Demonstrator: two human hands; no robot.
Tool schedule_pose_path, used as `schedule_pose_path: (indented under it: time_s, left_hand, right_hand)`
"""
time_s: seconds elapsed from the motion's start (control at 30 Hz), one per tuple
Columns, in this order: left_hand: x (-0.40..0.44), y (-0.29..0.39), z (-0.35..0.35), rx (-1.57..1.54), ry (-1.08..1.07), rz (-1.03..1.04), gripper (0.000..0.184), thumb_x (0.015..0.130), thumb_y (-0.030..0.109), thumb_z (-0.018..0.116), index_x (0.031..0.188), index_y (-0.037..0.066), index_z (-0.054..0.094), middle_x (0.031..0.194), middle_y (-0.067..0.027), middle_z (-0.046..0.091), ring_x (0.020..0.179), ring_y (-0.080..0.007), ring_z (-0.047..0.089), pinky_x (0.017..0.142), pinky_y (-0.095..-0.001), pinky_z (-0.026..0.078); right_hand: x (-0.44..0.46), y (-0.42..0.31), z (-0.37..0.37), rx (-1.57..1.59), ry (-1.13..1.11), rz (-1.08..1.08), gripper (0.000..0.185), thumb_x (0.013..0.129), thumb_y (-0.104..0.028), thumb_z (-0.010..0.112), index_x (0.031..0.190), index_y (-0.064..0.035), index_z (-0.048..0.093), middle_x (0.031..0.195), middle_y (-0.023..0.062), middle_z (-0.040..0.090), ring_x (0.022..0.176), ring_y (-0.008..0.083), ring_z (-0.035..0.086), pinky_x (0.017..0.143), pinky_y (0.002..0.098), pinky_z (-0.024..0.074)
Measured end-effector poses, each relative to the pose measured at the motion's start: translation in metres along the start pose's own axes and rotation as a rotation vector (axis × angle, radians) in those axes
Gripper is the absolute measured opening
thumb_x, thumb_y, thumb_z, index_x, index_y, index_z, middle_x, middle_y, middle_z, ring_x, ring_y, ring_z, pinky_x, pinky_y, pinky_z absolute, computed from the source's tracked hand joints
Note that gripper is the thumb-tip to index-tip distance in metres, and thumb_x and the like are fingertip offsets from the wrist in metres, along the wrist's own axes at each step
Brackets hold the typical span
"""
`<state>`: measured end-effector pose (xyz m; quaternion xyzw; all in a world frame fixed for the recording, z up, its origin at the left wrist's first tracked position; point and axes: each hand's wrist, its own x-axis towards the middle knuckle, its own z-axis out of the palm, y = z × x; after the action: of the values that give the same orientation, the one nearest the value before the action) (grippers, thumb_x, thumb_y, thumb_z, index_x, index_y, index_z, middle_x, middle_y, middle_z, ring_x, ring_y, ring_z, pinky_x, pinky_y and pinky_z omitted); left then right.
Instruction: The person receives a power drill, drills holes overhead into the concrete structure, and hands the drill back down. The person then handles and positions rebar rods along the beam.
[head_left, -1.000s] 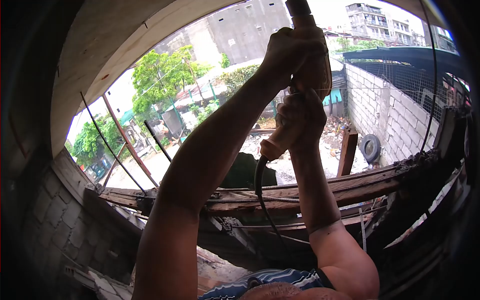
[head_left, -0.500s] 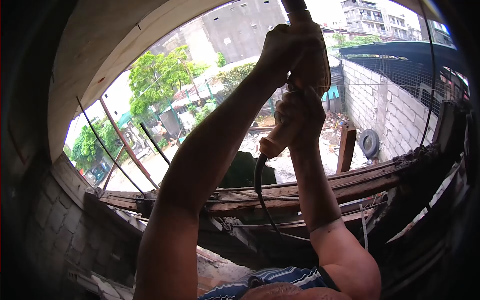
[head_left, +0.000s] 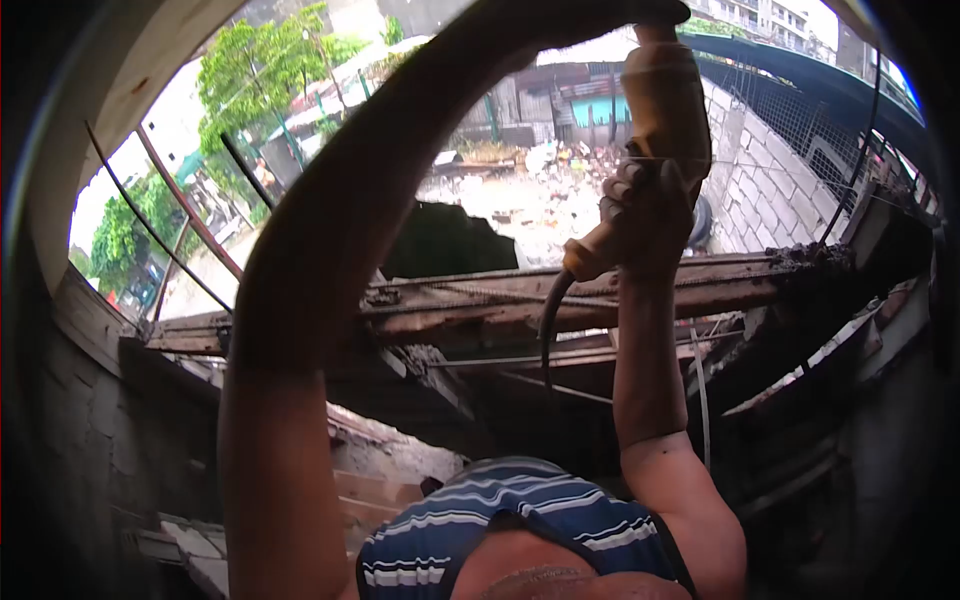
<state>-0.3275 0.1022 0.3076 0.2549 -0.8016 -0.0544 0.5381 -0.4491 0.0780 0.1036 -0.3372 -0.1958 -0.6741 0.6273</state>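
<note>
Gripping power tool by its rear handle, w/ fingers of R hand closed round it. Also up at tool's nose w/ L hand, dark & partly cut off at top of view; can't tell if gripping there. Held up in the air, as seen here above upper edge of wooden beam, toward its R end. Beyond that edge, lots of open room, i.e. yard strewn w/ rubble. Tighter at sides: bounded on R by block wall, on upper L by edge of pale overhead slab, w/ rusty bar slanting down nr beam's L end. Crossed in front of beam's L part by L arm. Widest gap betw. L arm & tool, w/ dark sheet low in it, just over beam's upper edge. Re tool: approx. upright, slightly tilted; thick, rounded, dull tan-orange body, narrowing at nose; handle angled down-L to flared, brighter orange end. Out of that end, dark cord, bending down across beam's front to below its lower edge.
</note>
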Motion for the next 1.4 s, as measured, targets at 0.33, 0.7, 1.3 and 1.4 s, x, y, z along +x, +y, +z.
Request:
schedule_pose_path:
  time_s: [0.33, 0.7, 1.3, 1.4]
  left_hand:
    - [-0.167, -0.083, -0.145, 0.027, -0.652, 0.097, 0.081, 0.066, 0.034, 0.088, 0.132, 0.0, 0.056, 0.127, -0.0176, 0.063, 0.124, -0.0324, 0.056, 0.105, -0.0429, 0.042]
    - [-0.243, -0.189, -0.053, 0.251, -0.899, -0.105, 0.079, 0.08, 0.045, 0.066, 0.143, 0.003, 0.044, 0.142, -0.0267, 0.046, 0.137, -0.0416, 0.038, 0.113, -0.0476, 0.029]
    - [-0.263, -0.202, -0.045, 0.212, -0.775, -0.16, 0.07, 0.085, 0.041, 0.065, 0.145, 0.01, 0.046, 0.14, -0.0203, 0.051, 0.128, -0.0373, 0.049, 0.107, -0.0447, 0.037]
    - [-0.263, -0.209, -0.045, 0.204, -0.792, -0.13, 0.07, 0.085, 0.042, 0.066, 0.144, 0.01, 0.046, 0.14, -0.0189, 0.052, 0.128, -0.0358, 0.05, 0.107, -0.0438, 0.037]
  right_hand:
    - [-0.092, 0.009, -0.038, -0.368, 0.524, -0.097, 0.023, 0.098, -0.024, 0.056, 0.108, -0.0035, 0.056, 0.083, 0.0052, 0.06, 0.07, 0.0169, 0.06, 0.059, 0.0297, 0.0546]
    - [-0.175, 0.006, 0.05, -0.78, 0.765, -0.262, 0.03, 0.081, -0.013, 0.07, 0.104, 0.004, 0.059, 0.078, 0.0124, 0.065, 0.066, 0.0202, 0.066, 0.051, 0.0328, 0.0547]
    - [-0.423, 0.056, 0.214, -1.519, 1.224, -0.081, 0.054, 0.064, -0.01, 0.09, 0.109, 0.0059, 0.063, 0.096, 0.013, 0.072, 0.079, 0.0159, 0.069, 0.077, 0.0299, 0.057]
    - [-0.419, 0.069, 0.233, -1.864, 1.23, 0.271, 0.055, 0.063, -0.015, 0.088, 0.11, 0.0031, 0.065, 0.1, 0.0167, 0.071, 0.086, 0.0228, 0.069, 0.081, 0.0316, 0.0541]
